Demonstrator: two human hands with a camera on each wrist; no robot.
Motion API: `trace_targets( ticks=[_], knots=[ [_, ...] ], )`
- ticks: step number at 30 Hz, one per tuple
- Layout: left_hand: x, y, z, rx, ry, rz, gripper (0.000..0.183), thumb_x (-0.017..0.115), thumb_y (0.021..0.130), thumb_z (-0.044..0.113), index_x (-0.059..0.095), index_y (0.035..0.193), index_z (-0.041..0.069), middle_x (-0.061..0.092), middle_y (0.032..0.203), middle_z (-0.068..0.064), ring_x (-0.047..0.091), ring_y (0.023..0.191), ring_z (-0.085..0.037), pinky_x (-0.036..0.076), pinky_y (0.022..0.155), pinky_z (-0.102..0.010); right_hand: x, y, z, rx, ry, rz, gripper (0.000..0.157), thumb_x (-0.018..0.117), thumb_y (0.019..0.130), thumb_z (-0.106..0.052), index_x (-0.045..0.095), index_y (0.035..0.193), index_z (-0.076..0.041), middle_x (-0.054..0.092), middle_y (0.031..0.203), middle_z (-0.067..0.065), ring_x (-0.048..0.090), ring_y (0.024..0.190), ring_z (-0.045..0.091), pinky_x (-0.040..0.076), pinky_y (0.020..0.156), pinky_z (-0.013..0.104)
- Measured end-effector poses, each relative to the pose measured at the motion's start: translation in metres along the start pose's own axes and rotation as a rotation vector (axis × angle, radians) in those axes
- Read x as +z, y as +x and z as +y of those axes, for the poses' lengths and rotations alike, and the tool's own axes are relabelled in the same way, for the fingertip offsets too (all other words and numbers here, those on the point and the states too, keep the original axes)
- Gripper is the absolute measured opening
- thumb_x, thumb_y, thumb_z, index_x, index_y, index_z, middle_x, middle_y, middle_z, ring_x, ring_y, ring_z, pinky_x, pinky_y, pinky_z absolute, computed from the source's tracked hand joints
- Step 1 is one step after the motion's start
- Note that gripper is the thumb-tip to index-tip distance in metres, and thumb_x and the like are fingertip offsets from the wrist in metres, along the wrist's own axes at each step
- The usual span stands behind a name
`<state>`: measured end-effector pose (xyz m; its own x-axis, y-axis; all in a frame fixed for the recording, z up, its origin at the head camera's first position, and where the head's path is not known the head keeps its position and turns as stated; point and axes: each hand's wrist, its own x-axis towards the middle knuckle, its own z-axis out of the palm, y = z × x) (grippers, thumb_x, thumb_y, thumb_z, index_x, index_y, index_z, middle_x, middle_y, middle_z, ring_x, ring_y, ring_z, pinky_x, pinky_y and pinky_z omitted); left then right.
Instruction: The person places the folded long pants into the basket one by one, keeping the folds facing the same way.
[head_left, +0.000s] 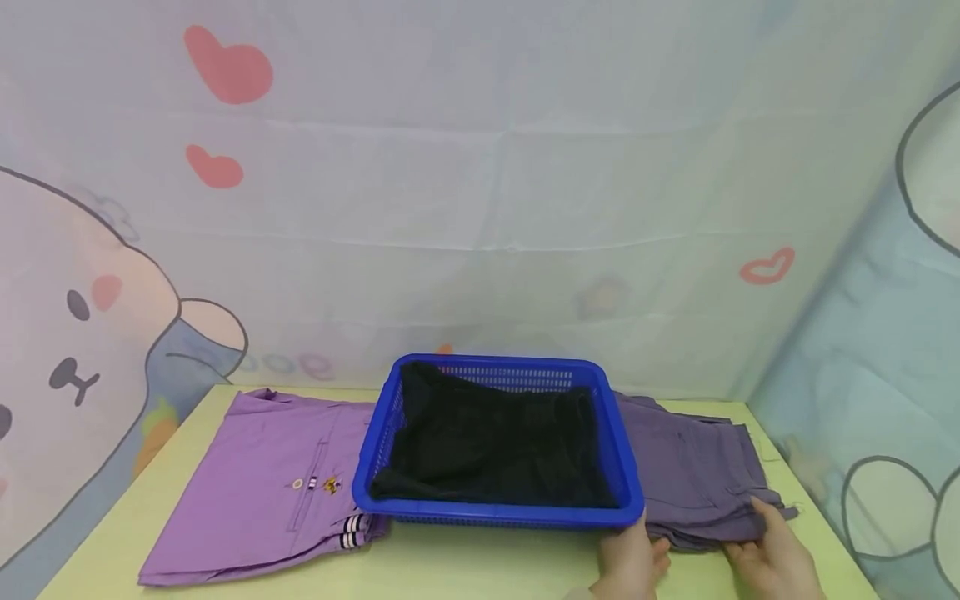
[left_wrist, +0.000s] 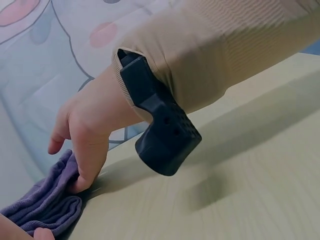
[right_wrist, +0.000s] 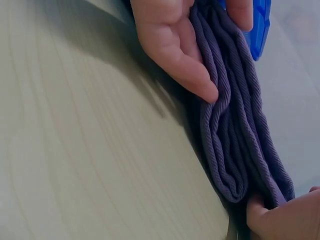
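Observation:
Folded grey-purple trousers [head_left: 693, 467] lie at the right end of the table, their layered near edge [right_wrist: 225, 115] showing in the right wrist view. My left hand [head_left: 630, 558] grips that edge at its left end, below the basket's corner; in the right wrist view its thumb is above the cloth and its fingers are under it. At the other end my right hand [head_left: 776, 554] pinches the near right corner, thumb on top and fingers beneath. Part of the trousers' left side is hidden behind the basket.
A blue plastic basket [head_left: 510, 512] holding black folded cloth [head_left: 495, 442] stands in the middle. To its left lies a folded purple garment [head_left: 262, 475] with striped trim, partly under the basket's edge. The pale yellow table [head_left: 480, 567] meets a printed cloth backdrop [head_left: 510, 183].

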<state>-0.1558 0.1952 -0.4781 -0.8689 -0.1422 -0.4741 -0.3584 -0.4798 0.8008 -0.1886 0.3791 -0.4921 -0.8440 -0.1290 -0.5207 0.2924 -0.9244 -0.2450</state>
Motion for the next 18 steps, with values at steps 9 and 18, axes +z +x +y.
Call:
trace_targets(
  ticks=[9, 18],
  knots=[
    [0.006, 0.005, -0.002, 0.048, -0.035, 0.058, 0.057, 0.062, 0.080, 0.034, 0.045, 0.106, -0.013, 0.054, 0.082, -0.018, 0.057, 0.068, -0.025, 0.049, 0.062, -0.036, 0.002, -0.004, -0.011, 0.009, -0.203, 0.063, 0.074, 0.042, 0.093, -0.030, -0.019, 0.135, -0.038, -0.008, 0.142, -0.025, 0.000, 0.131, -0.004, 0.018, 0.106, 0.017],
    [0.007, 0.011, 0.002, 0.069, -0.057, 0.069, 0.057, 0.066, 0.076, 0.030, 0.046, 0.109, -0.011, 0.052, 0.094, -0.019, 0.054, 0.080, -0.029, 0.050, 0.069, -0.046, 0.010, -0.004, -0.014, -0.028, -0.480, 0.059, 0.079, 0.041, 0.093, -0.032, -0.026, 0.134, -0.023, -0.016, 0.145, -0.006, -0.003, 0.134, 0.009, 0.024, 0.105, 0.021]
  ],
)
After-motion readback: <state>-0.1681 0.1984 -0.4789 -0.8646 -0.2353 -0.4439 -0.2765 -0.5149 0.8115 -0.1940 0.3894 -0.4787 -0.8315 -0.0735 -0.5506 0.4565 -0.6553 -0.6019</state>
